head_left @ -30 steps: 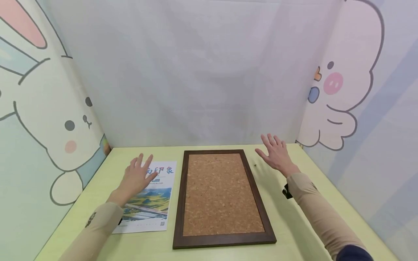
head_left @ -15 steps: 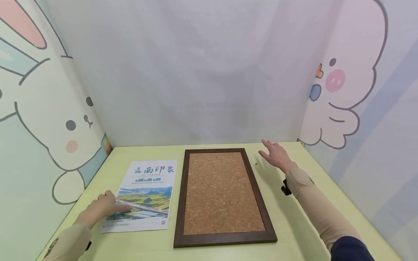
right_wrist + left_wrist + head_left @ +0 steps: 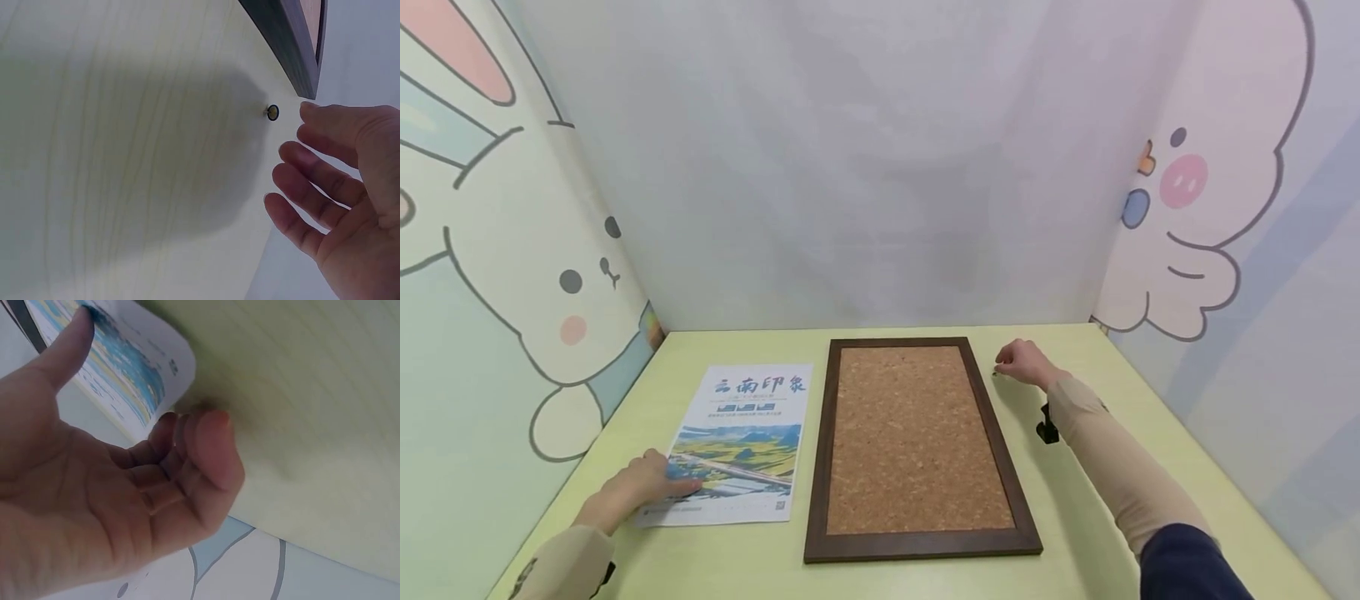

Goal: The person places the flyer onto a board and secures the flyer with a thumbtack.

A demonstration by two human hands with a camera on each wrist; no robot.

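A printed poster [image 3: 748,446] with a landscape picture and blue lettering lies left of the cork board [image 3: 917,442], which has a dark brown frame. Over the poster's lower left edge lies my left hand [image 3: 632,487], thumb stretched across the printed side. Its other fingers bend beside the corner in the left wrist view, apart from the thumb. On the right, my right hand [image 3: 1030,364] hovers by a tiny round thumbtack [image 3: 272,112]. A gap shows between the tack and the loosely bent fingers [image 3: 300,187] in the right wrist view.
The pale yellow-green tabletop [image 3: 730,567] carries the board and poster. A grey-white back wall [image 3: 865,167] and cartoon-printed side panels, one with a rabbit [image 3: 542,250], close in the table on three sides.
My left hand has come down and back from above the poster to its lower left edge. The right hand has lowered toward the tack, its spread fingers drawing together. Board and poster stay put.
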